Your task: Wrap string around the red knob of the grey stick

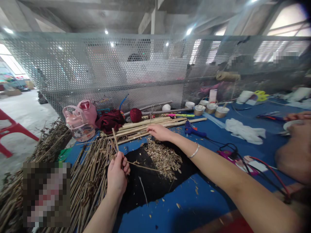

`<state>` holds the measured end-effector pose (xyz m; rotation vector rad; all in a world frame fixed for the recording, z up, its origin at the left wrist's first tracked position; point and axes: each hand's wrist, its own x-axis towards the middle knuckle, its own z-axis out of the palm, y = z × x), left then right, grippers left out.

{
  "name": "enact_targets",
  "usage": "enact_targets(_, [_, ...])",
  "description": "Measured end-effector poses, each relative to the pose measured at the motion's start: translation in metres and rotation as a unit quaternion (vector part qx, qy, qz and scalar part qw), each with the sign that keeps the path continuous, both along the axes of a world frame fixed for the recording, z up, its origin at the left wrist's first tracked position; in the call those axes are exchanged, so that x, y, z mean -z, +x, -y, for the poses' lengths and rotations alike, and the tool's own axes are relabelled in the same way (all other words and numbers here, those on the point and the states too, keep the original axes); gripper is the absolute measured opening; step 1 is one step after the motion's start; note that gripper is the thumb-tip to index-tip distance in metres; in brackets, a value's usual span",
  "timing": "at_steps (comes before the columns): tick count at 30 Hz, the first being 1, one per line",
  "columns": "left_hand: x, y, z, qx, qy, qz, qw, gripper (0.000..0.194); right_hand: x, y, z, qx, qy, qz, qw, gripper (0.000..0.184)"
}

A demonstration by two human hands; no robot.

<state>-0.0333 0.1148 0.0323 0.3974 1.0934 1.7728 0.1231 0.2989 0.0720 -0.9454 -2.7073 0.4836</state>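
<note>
My left hand (118, 171) is closed around a short dry stalk (115, 139), which points up and away from me. A thin twig (143, 166) runs from beside that hand toward the heap of dry leaf or husk bits (162, 157). This heap lies on a black cloth (136, 191) on the blue table. Over the heap's far edge, close to several pale peeled sticks (155, 124), is my right hand (159, 132). Its fingers are bent together; whatever they hold, if anything, cannot be made out. Many brown dry stalks (93, 181) lie left of my left hand.
Behind the sticks stand a pink-lidded bottle (82, 121), dark red cloth (110, 121) and a red yarn ball (135, 115). A blue glue gun (194, 129), white gloves (245, 129), several small pots (211, 108) and cables are right. Another person's hand (296, 145) works at the right edge.
</note>
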Motion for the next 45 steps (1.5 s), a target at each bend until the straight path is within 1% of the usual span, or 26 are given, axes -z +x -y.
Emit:
enact_targets(1, [-0.003, -0.003, 0.001, -0.002, 0.023, 0.015, 1.000, 0.038, -0.010, 0.002, 0.010, -0.030, -0.030, 0.007, 0.999, 0.024])
enact_targets(2, [-0.007, -0.006, 0.003, 0.000, 0.045, 0.028, 0.999, 0.036, -0.020, 0.005, 0.022, -0.076, -0.073, 0.022, 0.994, 0.021])
enact_targets(3, [-0.011, -0.009, 0.005, 0.004, 0.064, 0.040, 0.997, 0.035, -0.029, 0.009, 0.033, -0.149, -0.144, 0.049, 0.977, 0.020])
enact_targets(4, [-0.015, -0.013, 0.006, 0.009, 0.081, 0.050, 0.995, 0.034, -0.038, 0.013, 0.043, -0.218, -0.214, 0.080, 0.949, 0.020])
enact_targets(5, [-0.018, -0.016, 0.008, 0.011, 0.095, 0.057, 0.994, 0.033, -0.045, 0.018, 0.051, -0.263, -0.274, 0.113, 0.918, 0.023])
enact_targets(6, [-0.022, -0.019, 0.010, 0.010, 0.104, 0.062, 0.993, 0.031, -0.048, 0.022, 0.054, -0.285, -0.326, 0.137, 0.891, 0.029])
enact_targets(7, [-0.025, -0.021, 0.012, 0.005, 0.108, 0.067, 0.992, 0.030, -0.049, 0.025, 0.054, -0.274, -0.355, 0.151, 0.881, 0.032])
enact_targets(8, [-0.028, -0.023, 0.014, -0.001, 0.105, 0.072, 0.992, 0.029, -0.046, 0.027, 0.049, -0.228, -0.354, 0.159, 0.893, 0.033])
enact_targets(9, [-0.031, -0.023, 0.017, -0.008, 0.097, 0.079, 0.992, 0.028, -0.040, 0.029, 0.041, -0.158, -0.324, 0.162, 0.919, 0.032])
enact_targets(10, [-0.034, -0.023, 0.021, -0.013, 0.083, 0.087, 0.993, 0.028, -0.031, 0.030, 0.030, -0.076, -0.272, 0.160, 0.946, 0.031])
enact_targets(11, [-0.036, -0.021, 0.026, -0.019, 0.065, 0.094, 0.993, 0.027, -0.021, 0.030, 0.018, 0.015, -0.189, 0.167, 0.968, 0.030])
enact_targets(12, [-0.037, -0.019, 0.031, -0.025, 0.048, 0.100, 0.994, 0.027, -0.009, 0.029, 0.005, 0.074, -0.131, 0.172, 0.974, 0.028])
enact_targets(13, [-0.038, -0.016, 0.037, -0.030, 0.033, 0.104, 0.994, 0.027, 0.002, 0.027, -0.006, 0.113, -0.089, 0.177, 0.974, 0.027])
enact_targets(14, [-0.037, -0.012, 0.043, -0.037, 0.025, 0.103, 0.994, 0.028, 0.012, 0.024, -0.015, 0.137, -0.060, 0.182, 0.972, 0.028])
enact_targets(16, [-0.033, -0.006, 0.054, -0.042, 0.017, 0.100, 0.994, 0.031, 0.029, 0.018, -0.026, 0.143, -0.032, 0.183, 0.972, 0.032])
enact_targets(17, [-0.030, -0.003, 0.058, -0.044, 0.012, 0.102, 0.994, 0.033, 0.034, 0.015, -0.028, 0.135, -0.021, 0.179, 0.974, 0.033])
enact_targets(19, [-0.022, 0.002, 0.063, -0.043, -0.004, 0.115, 0.992, 0.037, 0.039, 0.011, -0.031, 0.093, -0.009, 0.168, 0.981, 0.035])
enact_targets(22, [-0.013, 0.004, 0.064, -0.029, -0.026, 0.146, 0.988, 0.038, 0.040, 0.009, -0.035, 0.025, -0.013, 0.155, 0.988, 0.042])
enact_targets(24, [-0.011, 0.002, 0.064, -0.011, -0.028, 0.165, 0.986, 0.036, 0.040, 0.010, -0.039, 0.005, -0.011, 0.153, 0.988, 0.045])
enact_targets(28, [-0.013, 0.000, 0.067, 0.009, -0.026, 0.194, 0.981, 0.035, 0.043, 0.007, -0.039, -0.015, 0.002, 0.151, 0.988, 0.047])
enact_targets(32, [-0.015, 0.000, 0.069, 0.018, -0.033, 0.209, 0.977, 0.035, 0.041, 0.002, -0.036, -0.063, -0.016, 0.146, 0.987, 0.050])
enact_targets(34, [-0.015, 0.001, 0.069, 0.018, -0.035, 0.212, 0.977, 0.035, 0.040, 0.000, -0.035, -0.074, -0.022, 0.141, 0.987, 0.050])
enact_targets(39, [-0.014, 0.000, 0.068, 0.019, -0.033, 0.210, 0.977, 0.036, 0.037, -0.012, -0.023, -0.083, -0.002, 0.144, 0.986, 0.049])
enact_targets(41, [-0.012, -0.001, 0.068, 0.021, -0.036, 0.211, 0.977, 0.036, 0.033, -0.010, -0.018, -0.076, 0.001, 0.152, 0.985, 0.046])
enact_targets(43, [-0.010, -0.002, 0.068, 0.021, -0.043, 0.207, 0.977, 0.036, 0.026, 0.002, -0.016, -0.031, 0.011, 0.164, 0.986, 0.043])
enact_targets(45, [-0.006, -0.004, 0.067, 0.026, -0.053, 0.203, 0.977, 0.038, 0.018, 0.027, -0.022, 0.061, 0.029, 0.189, 0.980, 0.039])
